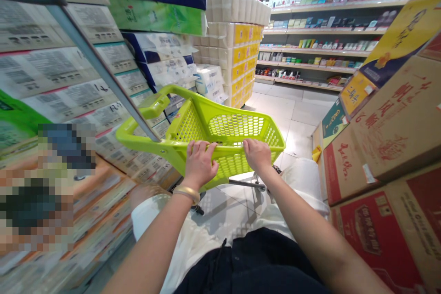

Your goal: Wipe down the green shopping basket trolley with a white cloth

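A lime-green plastic shopping basket on a wheeled metal frame stands in front of me in a store aisle, with nothing visible inside it. My left hand, with a gold bangle on the wrist, grips the basket's near rim, fingers curled over it. My right hand holds the same rim a little further right, fingers wrapped over the edge. The basket's long green handle sticks out toward the left shelves.
Shelves of packaged tissue crowd the left side. Stacked cardboard boxes line the right. Stacked tissue rolls with yellow labels rise ahead on the left. Shelves of small goods cross the far end. Grey floor tiles run down the aisle.
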`<action>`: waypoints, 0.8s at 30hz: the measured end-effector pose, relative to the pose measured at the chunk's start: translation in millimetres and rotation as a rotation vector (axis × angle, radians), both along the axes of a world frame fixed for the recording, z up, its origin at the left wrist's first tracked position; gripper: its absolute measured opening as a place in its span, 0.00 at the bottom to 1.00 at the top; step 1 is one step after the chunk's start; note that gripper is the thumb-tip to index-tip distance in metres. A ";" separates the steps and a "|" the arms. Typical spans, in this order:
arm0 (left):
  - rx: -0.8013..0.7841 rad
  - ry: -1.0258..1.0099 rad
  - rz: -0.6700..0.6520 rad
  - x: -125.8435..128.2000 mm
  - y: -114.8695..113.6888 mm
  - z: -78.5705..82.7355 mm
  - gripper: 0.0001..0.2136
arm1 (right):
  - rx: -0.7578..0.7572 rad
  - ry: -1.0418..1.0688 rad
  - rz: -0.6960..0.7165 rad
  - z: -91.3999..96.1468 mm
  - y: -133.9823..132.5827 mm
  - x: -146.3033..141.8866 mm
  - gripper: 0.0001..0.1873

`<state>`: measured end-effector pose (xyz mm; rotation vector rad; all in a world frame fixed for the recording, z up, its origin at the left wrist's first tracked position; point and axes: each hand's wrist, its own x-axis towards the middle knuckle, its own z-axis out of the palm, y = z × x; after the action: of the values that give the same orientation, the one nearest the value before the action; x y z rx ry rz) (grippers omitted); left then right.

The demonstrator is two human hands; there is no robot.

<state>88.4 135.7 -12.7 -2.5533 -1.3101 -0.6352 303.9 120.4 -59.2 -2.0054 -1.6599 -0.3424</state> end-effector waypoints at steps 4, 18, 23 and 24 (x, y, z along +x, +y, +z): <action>0.001 0.013 0.001 -1.8 1.0 -0.3 0.23 | 0.005 -0.019 0.091 -1.5 11.0 -33.2 0.19; -0.021 -0.005 -0.025 -1.2 1.7 -1.1 0.24 | -0.004 -0.019 -0.136 -1.3 -20.9 50.8 0.20; -0.028 -0.017 -0.011 -0.4 1.7 0.4 0.23 | 0.040 -0.005 -0.143 0.2 -14.1 25.5 0.21; -0.027 -0.012 -0.008 -0.5 1.8 0.8 0.23 | 0.040 -0.013 -0.110 1.9 -10.9 14.4 0.21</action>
<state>88.0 137.5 -11.8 -2.5813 -1.3218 -0.6395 318.4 109.5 -57.3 -2.0735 -1.5415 -0.4256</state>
